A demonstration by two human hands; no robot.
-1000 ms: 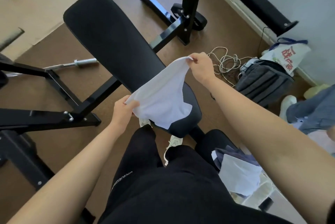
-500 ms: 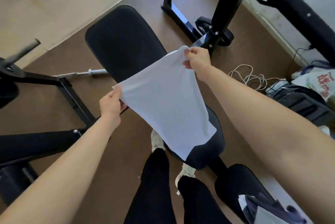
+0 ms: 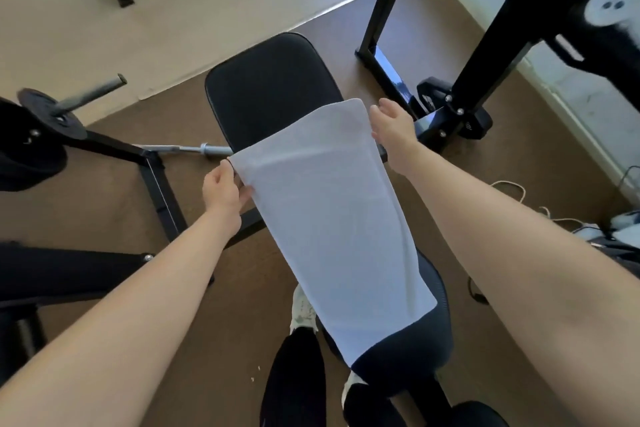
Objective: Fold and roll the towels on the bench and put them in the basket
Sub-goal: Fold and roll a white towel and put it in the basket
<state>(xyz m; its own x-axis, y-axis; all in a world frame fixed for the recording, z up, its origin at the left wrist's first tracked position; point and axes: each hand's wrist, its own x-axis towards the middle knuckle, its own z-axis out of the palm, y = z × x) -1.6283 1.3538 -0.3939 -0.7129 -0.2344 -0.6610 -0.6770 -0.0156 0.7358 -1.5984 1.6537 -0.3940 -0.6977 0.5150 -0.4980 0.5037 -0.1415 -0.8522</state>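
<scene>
A white towel [image 3: 332, 219] lies spread lengthwise along the black padded bench [image 3: 270, 87], its near end draped over the bench's seat pad [image 3: 415, 354]. My left hand [image 3: 221, 186] pinches the towel's far left corner at the bench's left side. At the far right corner, my right hand [image 3: 393, 127] has its fingers loosely spread and just touches the towel's edge. The basket is out of view.
A black rack upright [image 3: 381, 11] and its foot [image 3: 453, 115] stand right of the bench. A barbell [image 3: 187, 149] and a loaded plate [image 3: 52, 115] lie on the left. Cables [image 3: 512, 189] and a bag [image 3: 620, 243] lie on the floor at right. My legs [image 3: 298, 378] stand at the bench's near end.
The towel went from hanging in the air between both hands to lying flat along the bench. My right hand has loosened its grip on the far corner. The view tilted up.
</scene>
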